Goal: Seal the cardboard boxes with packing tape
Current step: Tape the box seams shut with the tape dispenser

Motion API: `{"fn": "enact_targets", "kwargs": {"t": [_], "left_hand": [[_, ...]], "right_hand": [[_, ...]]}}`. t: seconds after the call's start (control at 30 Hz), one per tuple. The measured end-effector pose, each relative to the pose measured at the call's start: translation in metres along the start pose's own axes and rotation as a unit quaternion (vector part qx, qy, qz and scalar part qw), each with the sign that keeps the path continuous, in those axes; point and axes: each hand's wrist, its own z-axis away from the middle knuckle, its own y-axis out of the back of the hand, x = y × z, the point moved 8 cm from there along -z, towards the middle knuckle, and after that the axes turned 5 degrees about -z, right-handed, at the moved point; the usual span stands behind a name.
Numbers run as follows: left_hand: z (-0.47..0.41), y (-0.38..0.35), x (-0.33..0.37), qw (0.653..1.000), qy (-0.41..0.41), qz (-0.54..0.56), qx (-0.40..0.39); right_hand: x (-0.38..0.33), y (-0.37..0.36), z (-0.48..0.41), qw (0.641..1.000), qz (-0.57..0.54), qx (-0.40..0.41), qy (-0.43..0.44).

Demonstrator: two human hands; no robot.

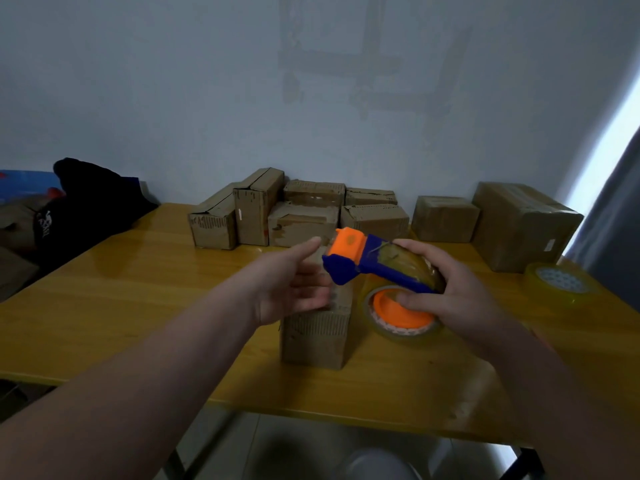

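Front-centre on the yellow table stands a small cardboard box, upright, its near face scuffed. The top's mostly hidden by the hands.

Just over the box top, left side, is the L hand. Fingers are straight & slightly spread, palm turned toward the dispenser, nothing in it. Can't tell if it touches the cardboard.

Right of the box & a bit above, the R hand grips the tape dispenser. It has a blue body w/ an orange head; fingers curl over the top, thumb at the orange hub. The head pokes over the box top, near the L fingertips but apart. Its clear tape roll hangs just beside the box's right face.

Further right of the box, well apart, a spare tape roll lies flat.

Behind the box, by the wall, is a cluster of worn boxes. Behind-right sit a medium box & a bigger box w/ a small white label.

Far behind-left of the box, a black cloth bundle sits at the table's edge.
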Motion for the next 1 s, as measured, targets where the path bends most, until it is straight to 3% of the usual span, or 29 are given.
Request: {"fn": "enact_targets", "kwargs": {"t": [0.27,0.6,1.0], "left_hand": [[0.006,0.003,-0.003,0.998,-0.010,0.069,-0.002],[0.011,0.021,0.009,0.987,-0.095,-0.084,0.102],[0.017,0.075,-0.023,0.953,-0.119,-0.083,0.265]], "right_hand": [[-0.013,-0.013,0.002,0.999,-0.013,-0.031,0.033],[-0.025,-0.021,0.001,0.992,0.081,-0.090,0.031],[-0.016,0.006,0.008,0.968,0.202,-0.144,-0.038]]}}
